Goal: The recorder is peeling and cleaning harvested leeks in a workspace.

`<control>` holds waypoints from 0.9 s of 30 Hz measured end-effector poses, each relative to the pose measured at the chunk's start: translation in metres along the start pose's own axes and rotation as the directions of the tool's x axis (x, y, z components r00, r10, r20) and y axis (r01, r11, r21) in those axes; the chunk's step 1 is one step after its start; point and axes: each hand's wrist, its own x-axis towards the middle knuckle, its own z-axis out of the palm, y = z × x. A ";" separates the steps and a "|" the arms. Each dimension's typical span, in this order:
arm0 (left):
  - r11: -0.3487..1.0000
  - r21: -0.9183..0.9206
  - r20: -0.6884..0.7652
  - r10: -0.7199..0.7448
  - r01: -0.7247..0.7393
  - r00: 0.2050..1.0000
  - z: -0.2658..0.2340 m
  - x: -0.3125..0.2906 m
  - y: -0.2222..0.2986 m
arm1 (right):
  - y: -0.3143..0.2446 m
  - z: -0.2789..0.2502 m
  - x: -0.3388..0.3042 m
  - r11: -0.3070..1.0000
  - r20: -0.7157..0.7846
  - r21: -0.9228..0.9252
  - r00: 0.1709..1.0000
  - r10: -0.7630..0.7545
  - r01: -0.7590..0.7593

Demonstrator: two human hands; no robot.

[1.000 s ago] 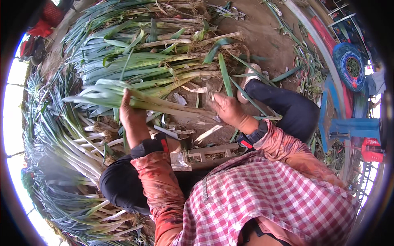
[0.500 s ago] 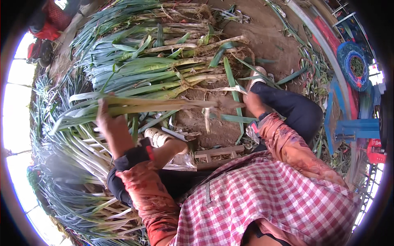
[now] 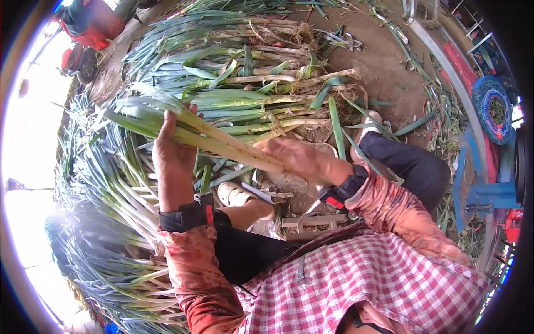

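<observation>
My left hand is wrapped round a pair of leeks where the green leaves begin. Their leaves fan out to the left, and the pale stems slope down to the right. My right hand lies against the lower stems near the root end, its fingers smeared by motion. The roots are mostly hidden behind it. Just beyond the held leeks, a row of uncleaned leeks lies on the soil, roots to the right.
Paler-stemmed leeks are heaped along my left side. A small wooden frame sits between my legs. Loose leaves are strewn near my right foot. To the right stand a blue metal stand and a round blue woven piece.
My right hand has moved left from beside my right knee onto the stems, the pale strip no longer visible in it. The held leeks have tilted, root end lower.
</observation>
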 end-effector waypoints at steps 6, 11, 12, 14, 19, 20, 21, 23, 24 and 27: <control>0.982 0.185 -0.048 -0.016 0.025 0.999 0.012 0.004 -0.014 | -0.008 0.012 0.008 0.849 -0.111 -0.511 0.969 -0.221 0.135; 0.888 0.461 -0.201 0.105 -0.001 0.974 0.024 -0.005 -0.020 | 0.008 0.022 0.014 0.534 -0.210 -0.834 0.815 -0.540 0.138; 0.867 0.497 -0.193 0.082 0.026 0.978 0.019 -0.002 -0.021 | 0.010 0.024 0.014 0.499 -0.217 -0.861 0.813 -0.540 0.102; 0.820 0.568 -0.185 0.040 0.074 0.982 0.010 0.004 -0.020 | 0.011 0.030 0.009 0.460 -0.185 -0.882 0.823 -0.538 0.102; 0.832 0.547 -0.027 -0.095 0.094 0.995 0.013 -0.002 -0.013 | 0.013 0.026 0.021 0.971 -0.158 -0.133 0.963 -0.218 0.198; 0.830 0.551 0.037 -0.128 0.086 0.991 0.013 -0.004 -0.014 | 0.004 0.023 0.027 0.993 -0.133 0.004 0.984 -0.117 0.119; 0.829 0.555 0.102 -0.158 0.076 0.982 0.015 -0.006 -0.014 | -0.012 0.022 0.030 0.990 -0.093 0.138 0.995 -0.021 0.034; 0.847 0.528 0.187 -0.187 0.062 0.964 0.026 -0.015 -0.013 | -0.024 0.024 0.042 0.907 -0.072 0.421 0.995 0.066 -0.030; 0.866 0.492 0.200 -0.210 0.087 0.957 0.028 -0.015 -0.011 | -0.029 0.023 0.043 0.878 -0.025 0.476 0.998 0.065 -0.045; 0.904 0.399 0.245 -0.267 0.154 0.932 0.030 -0.017 -0.006 | -0.044 0.025 0.043 0.796 0.050 0.602 0.998 0.044 -0.065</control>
